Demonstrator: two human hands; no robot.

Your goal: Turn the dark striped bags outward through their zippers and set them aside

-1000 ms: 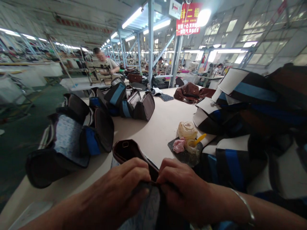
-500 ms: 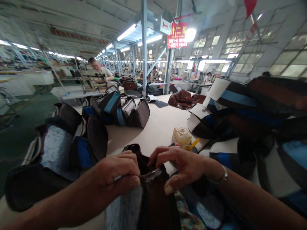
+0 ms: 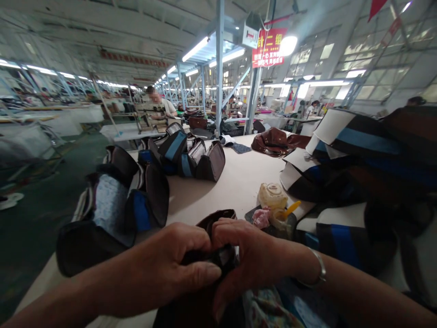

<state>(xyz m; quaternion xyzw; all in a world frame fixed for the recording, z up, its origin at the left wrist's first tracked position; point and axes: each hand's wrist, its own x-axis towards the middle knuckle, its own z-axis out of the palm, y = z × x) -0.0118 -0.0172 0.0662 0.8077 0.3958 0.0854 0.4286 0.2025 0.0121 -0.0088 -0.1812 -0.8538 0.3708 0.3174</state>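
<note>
Directly in front of me is a dark brown handbag [image 3: 218,217], its far rim showing beyond my hands. The fingers of my left hand [image 3: 180,255] curl over its near edge, and the thumb lies along the close side. Close beside it, my right hand [image 3: 249,253] grips the same edge with bent fingers, the thumb pointing down over the front panel. Both hands hide much of the edge between them. A yellow-handled tool [image 3: 291,208] sticks out of a small glue-stained pot [image 3: 280,217], next to a pink wad [image 3: 261,217].
Half-made bags with blue stripes [image 3: 141,212] stand left on the pale table [image 3: 239,171]. More bag parts [image 3: 344,232] pile up at right. A yellowed container [image 3: 272,195] and a brown leather bag [image 3: 273,142] lie farther back. Another person [image 3: 165,105] sits at a machine beyond.
The bag has turned and shifted in my hands; its patterned lining no longer shows at left. My right hand opened and moved, then came back against the left on the edge. The view swung about.
</note>
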